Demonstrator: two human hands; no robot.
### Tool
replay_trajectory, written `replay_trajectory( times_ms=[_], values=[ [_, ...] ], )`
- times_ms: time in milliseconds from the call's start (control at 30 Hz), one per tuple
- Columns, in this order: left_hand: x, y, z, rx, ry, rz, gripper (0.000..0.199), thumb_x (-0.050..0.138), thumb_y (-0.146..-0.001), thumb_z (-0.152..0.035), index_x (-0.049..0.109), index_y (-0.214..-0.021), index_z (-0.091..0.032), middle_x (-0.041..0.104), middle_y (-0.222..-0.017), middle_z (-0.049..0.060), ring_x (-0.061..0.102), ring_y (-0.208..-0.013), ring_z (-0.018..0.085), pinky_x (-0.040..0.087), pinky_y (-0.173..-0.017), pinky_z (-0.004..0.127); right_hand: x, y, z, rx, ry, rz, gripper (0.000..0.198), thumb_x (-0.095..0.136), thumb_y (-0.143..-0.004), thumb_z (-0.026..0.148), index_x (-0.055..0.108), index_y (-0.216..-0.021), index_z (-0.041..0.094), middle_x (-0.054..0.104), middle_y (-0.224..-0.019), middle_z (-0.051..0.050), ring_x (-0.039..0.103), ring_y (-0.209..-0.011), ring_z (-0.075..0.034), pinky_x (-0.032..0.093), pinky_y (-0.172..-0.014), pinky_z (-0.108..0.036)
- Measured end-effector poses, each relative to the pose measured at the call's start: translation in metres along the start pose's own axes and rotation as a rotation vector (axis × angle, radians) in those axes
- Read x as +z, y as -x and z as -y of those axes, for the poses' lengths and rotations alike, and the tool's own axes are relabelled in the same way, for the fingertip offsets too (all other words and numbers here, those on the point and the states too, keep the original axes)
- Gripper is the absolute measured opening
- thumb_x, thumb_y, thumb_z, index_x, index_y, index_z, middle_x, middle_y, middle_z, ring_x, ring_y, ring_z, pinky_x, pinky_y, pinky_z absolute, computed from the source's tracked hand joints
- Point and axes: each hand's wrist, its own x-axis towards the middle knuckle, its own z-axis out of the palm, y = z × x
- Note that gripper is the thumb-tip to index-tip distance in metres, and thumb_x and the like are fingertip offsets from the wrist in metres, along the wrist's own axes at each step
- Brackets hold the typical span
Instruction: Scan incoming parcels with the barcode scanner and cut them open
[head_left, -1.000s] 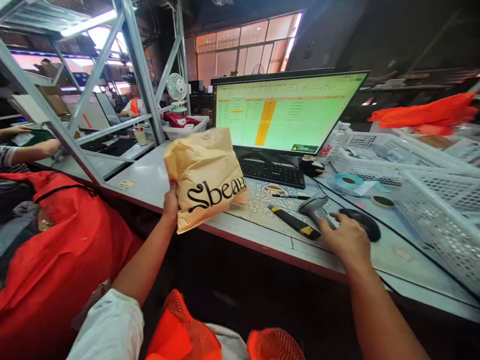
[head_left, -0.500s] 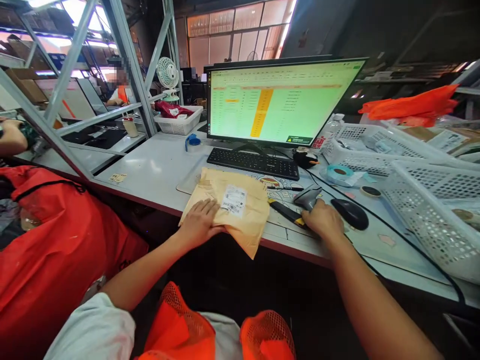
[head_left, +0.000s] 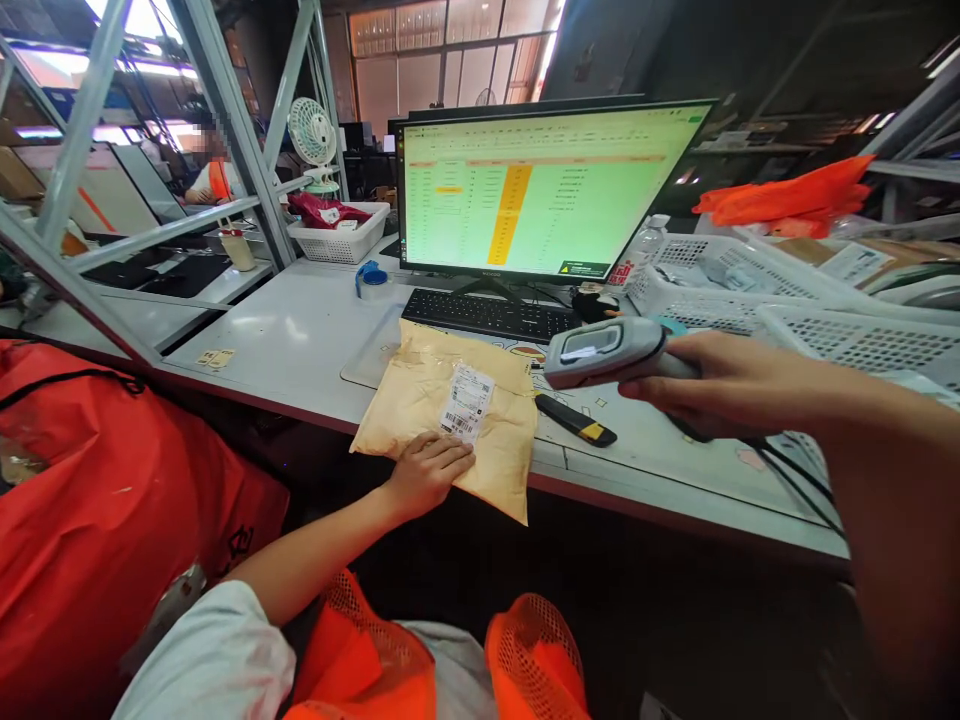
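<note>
A yellow padded envelope (head_left: 420, 400) lies at the desk's front edge, its lower corner hanging over. A white shipping label (head_left: 466, 400) with a barcode is stuck on its upper face. My left hand (head_left: 431, 468) rests on the envelope with fingers stretched out flat, the tips just below the label. In my right hand (head_left: 720, 385) a grey barcode scanner (head_left: 607, 352) is gripped by its handle, raised above the desk to the right of the envelope. Beneath the scanner lies a black and yellow utility knife (head_left: 576, 420).
Behind the envelope are a black keyboard (head_left: 487, 315) and a lit monitor (head_left: 525, 200). White plastic baskets (head_left: 847, 345) stand on the right. A blue tape roll (head_left: 371, 280) sits back left. A large red bag (head_left: 112, 530) is left of the desk. Another person (head_left: 214, 175) is beyond the metal frame.
My right hand has lifted the scanner off the desk, its head now facing left. My left hand has slid right along the envelope toward the label. The view has shifted slightly.
</note>
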Motion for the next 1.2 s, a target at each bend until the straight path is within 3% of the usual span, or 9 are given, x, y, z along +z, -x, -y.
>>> replay_trajectory(
  times_ms=[67,133,267,367,533,733,833,967,1200],
  values=[
    [0.002,0.002,0.003,-0.001,0.036,-0.022,0.039,0.048,-0.1,-0.013,0.073,-0.127,-0.024,0.075,-0.13,0.005,0.067,-0.122,0.019,0.042,-0.107,0.039,0.01,0.004,0.021,0.067,0.156,0.42,0.047,0.08,-0.078,0.064,0.08,-0.105,0.026,0.062,-0.062,0.0,0.051,-0.048,-0.015,0.052,-0.049,-0.033],
    [0.001,0.003,0.004,-0.013,0.049,-0.023,0.037,0.048,-0.1,-0.014,0.074,-0.124,-0.024,0.076,-0.127,0.005,0.069,-0.113,0.019,0.042,-0.101,0.04,0.022,0.007,0.042,0.007,0.203,0.551,0.049,0.072,-0.081,0.068,0.08,-0.106,0.026,0.072,-0.08,-0.005,0.066,-0.071,-0.023,0.06,-0.064,-0.036],
    [-0.002,0.001,0.004,-0.02,0.045,-0.019,0.035,0.051,-0.098,-0.014,0.074,-0.122,-0.024,0.077,-0.125,0.005,0.069,-0.107,0.021,0.042,-0.096,0.041,0.041,0.012,0.056,-0.07,0.212,0.517,0.044,0.069,-0.08,0.069,0.076,-0.085,0.026,0.072,-0.077,-0.004,0.068,-0.077,-0.026,0.059,-0.066,-0.037],
    [-0.007,-0.002,0.003,-0.015,0.059,-0.031,0.032,0.054,-0.096,-0.016,0.074,-0.12,-0.023,0.076,-0.123,0.006,0.068,-0.108,0.023,0.044,-0.096,0.042,0.047,0.006,0.03,-0.033,0.297,0.376,0.044,0.064,-0.084,0.065,0.077,-0.097,0.025,0.073,-0.078,-0.003,0.067,-0.071,-0.025,0.056,-0.063,-0.035],
    [-0.024,-0.006,0.007,-0.162,-0.02,-0.084,0.056,0.064,-0.083,-0.016,0.066,-0.139,-0.021,0.054,-0.157,0.01,0.042,-0.149,0.038,0.03,-0.123,0.058,0.062,-0.016,-0.052,0.316,0.684,0.008,0.044,0.057,-0.092,0.052,0.073,-0.109,0.015,0.077,-0.103,-0.015,0.072,-0.093,-0.032,0.056,-0.078,-0.038],
    [-0.033,-0.004,0.024,-0.272,-0.064,0.016,0.086,0.06,-0.071,-0.005,0.052,-0.156,-0.019,0.037,-0.169,0.007,0.027,-0.157,0.045,0.027,-0.127,0.064,0.081,-0.012,-0.1,0.664,0.852,-0.08,0.052,0.054,-0.094,0.046,0.071,-0.122,0.006,0.074,-0.109,-0.027,0.073,-0.102,-0.039,0.057,-0.081,-0.046],
    [-0.029,-0.004,0.025,-0.3,-0.042,0.007,0.085,0.059,-0.07,-0.004,0.055,-0.153,-0.019,0.041,-0.167,0.006,0.031,-0.156,0.042,0.027,-0.128,0.064,0.073,-0.018,-0.088,0.652,0.858,-0.095,0.054,0.05,-0.097,0.05,0.075,-0.115,0.006,0.073,-0.11,-0.031,0.072,-0.104,-0.042,0.056,-0.083,-0.051],
    [-0.022,-0.005,0.019,-0.328,-0.022,-0.021,0.087,0.057,-0.065,-0.001,0.058,-0.15,-0.019,0.044,-0.165,0.007,0.032,-0.156,0.041,0.026,-0.128,0.066,0.074,-0.065,-0.073,0.507,0.83,-0.16,0.059,0.03,-0.106,0.042,0.059,-0.143,0.007,0.068,-0.128,-0.028,0.066,-0.121,-0.038,0.05,-0.099,-0.049],
    [-0.016,-0.002,0.021,-0.322,-0.007,-0.065,0.083,0.056,-0.069,0.0,0.06,-0.149,-0.021,0.045,-0.164,0.005,0.032,-0.157,0.039,0.027,-0.129,0.065,0.114,-0.159,-0.102,0.455,0.734,0.003,0.063,0.059,-0.099,0.041,0.049,-0.154,0.013,0.063,-0.141,-0.025,0.062,-0.128,-0.034,0.048,-0.104,-0.041]
  ],
)
